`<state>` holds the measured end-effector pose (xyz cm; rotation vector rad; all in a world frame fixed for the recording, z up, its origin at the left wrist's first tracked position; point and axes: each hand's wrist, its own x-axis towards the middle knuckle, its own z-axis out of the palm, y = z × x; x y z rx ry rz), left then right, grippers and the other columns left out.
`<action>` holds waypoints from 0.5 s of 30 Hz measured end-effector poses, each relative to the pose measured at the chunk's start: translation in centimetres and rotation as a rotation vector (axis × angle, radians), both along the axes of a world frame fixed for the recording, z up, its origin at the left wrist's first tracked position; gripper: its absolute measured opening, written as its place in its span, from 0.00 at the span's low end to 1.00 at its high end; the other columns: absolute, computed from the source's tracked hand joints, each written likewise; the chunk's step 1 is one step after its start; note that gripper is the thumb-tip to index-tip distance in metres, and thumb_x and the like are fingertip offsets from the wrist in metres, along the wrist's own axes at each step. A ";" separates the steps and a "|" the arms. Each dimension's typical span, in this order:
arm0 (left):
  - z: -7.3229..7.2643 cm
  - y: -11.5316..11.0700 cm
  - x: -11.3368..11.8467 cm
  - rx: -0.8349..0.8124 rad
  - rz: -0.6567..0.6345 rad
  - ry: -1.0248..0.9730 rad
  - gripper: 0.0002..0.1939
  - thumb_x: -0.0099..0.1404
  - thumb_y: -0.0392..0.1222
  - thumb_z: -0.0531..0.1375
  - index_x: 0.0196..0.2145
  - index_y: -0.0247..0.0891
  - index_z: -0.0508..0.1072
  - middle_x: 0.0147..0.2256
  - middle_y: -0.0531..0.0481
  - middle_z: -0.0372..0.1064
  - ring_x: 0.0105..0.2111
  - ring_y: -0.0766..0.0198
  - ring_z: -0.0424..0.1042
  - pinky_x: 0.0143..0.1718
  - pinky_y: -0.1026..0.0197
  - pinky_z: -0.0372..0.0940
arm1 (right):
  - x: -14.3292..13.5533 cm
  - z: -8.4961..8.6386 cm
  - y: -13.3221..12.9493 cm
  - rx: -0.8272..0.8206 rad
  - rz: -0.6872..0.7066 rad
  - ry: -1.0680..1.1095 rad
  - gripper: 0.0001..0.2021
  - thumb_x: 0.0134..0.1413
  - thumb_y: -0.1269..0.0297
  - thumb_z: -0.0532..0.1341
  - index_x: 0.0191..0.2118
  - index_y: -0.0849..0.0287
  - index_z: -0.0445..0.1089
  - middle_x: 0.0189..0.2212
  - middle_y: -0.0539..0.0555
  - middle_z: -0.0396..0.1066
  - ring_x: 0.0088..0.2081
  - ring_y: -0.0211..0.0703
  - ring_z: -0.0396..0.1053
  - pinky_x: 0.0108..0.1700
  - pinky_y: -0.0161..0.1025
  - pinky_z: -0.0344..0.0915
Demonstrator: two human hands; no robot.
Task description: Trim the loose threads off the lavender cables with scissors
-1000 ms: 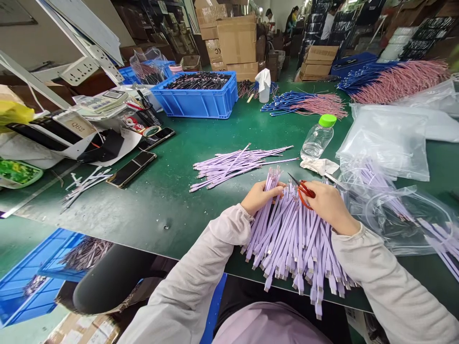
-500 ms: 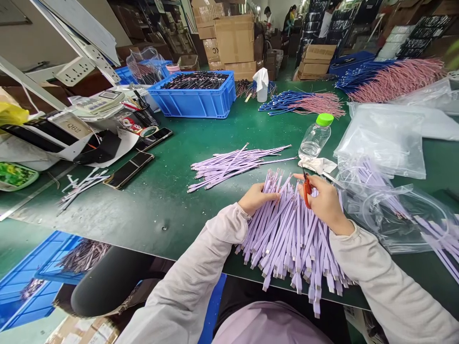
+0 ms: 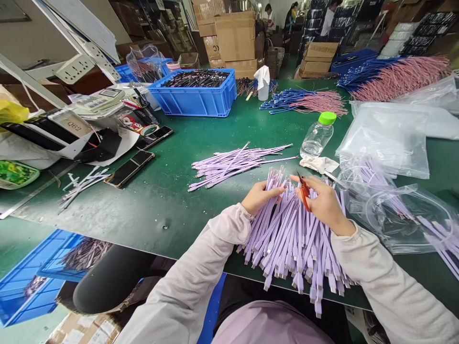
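Note:
A thick bundle of flat lilac USB cables (image 3: 287, 234) lies at the table's front edge, plugs towards me and stripped wire ends pointing away. My left hand (image 3: 261, 197) is at the far left part of the bundle, its thumb and fingers pinched on a cable near the wire end. In my right hand (image 3: 324, 200) is a pair of small orange-handled snips (image 3: 304, 193), dark tips pointing up and left over the wire ends. Whether the blades touch a wire I cannot tell. Beyond my hands lies a smaller pile of lilac cables (image 3: 229, 165).
A bottle with a green cap (image 3: 317, 138) stands beside a white cloth (image 3: 319, 165). Plastic bags (image 3: 387, 134) lie at right. A blue bin (image 3: 197, 102) of black parts, blue-and-pink wires (image 3: 308, 101) and a phone (image 3: 129, 168) are on the green table (image 3: 150, 210).
The snips have tilted, their tips swinging slightly left. My left hand has shifted a little to the right, with its thumb nearer the snips. The cable piles lie as before.

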<state>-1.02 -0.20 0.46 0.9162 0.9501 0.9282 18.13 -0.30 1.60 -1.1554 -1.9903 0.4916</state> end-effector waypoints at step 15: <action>0.1 0.0 0.3 -0.040 0.114 -0.126 0.20 0.49 0.47 0.70 0.33 0.31 0.69 0.23 0.56 0.63 0.21 0.71 0.64 0.25 0.64 0.61 | -0.2 -0.5 0.0 0.034 0.056 -0.023 0.11 0.54 0.67 0.59 0.44 0.58 0.73 0.30 0.52 0.66 0.31 0.41 0.65 0.35 0.37 0.63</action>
